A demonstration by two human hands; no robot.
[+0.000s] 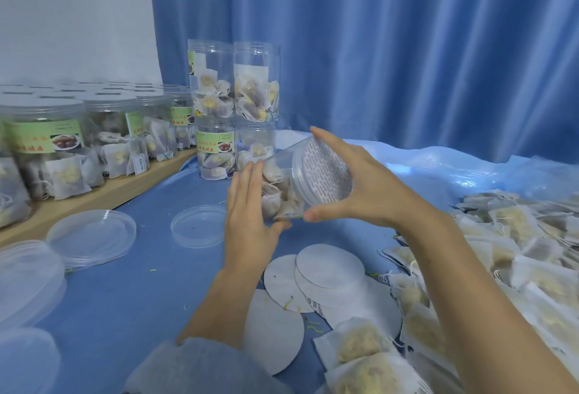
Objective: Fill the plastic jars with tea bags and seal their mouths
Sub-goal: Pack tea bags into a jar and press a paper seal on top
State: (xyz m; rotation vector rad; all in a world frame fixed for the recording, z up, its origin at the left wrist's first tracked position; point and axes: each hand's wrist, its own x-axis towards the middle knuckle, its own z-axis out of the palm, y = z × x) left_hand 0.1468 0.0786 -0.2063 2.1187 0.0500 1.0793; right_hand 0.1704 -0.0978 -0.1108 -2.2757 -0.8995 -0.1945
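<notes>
A clear plastic jar packed with tea bags is tipped on its side above the blue table. My left hand grips its body. My right hand clasps the mouth end, where a clear lid with a printed seal disc inside sits on the jar. Loose round seal discs lie on the table below my hands. A heap of tea bags covers the right side.
Two filled jars stand stacked on two others just behind my hands. More filled, lidded jars line a wooden shelf at left. Loose clear lids lie at left and centre. A blue curtain hangs behind.
</notes>
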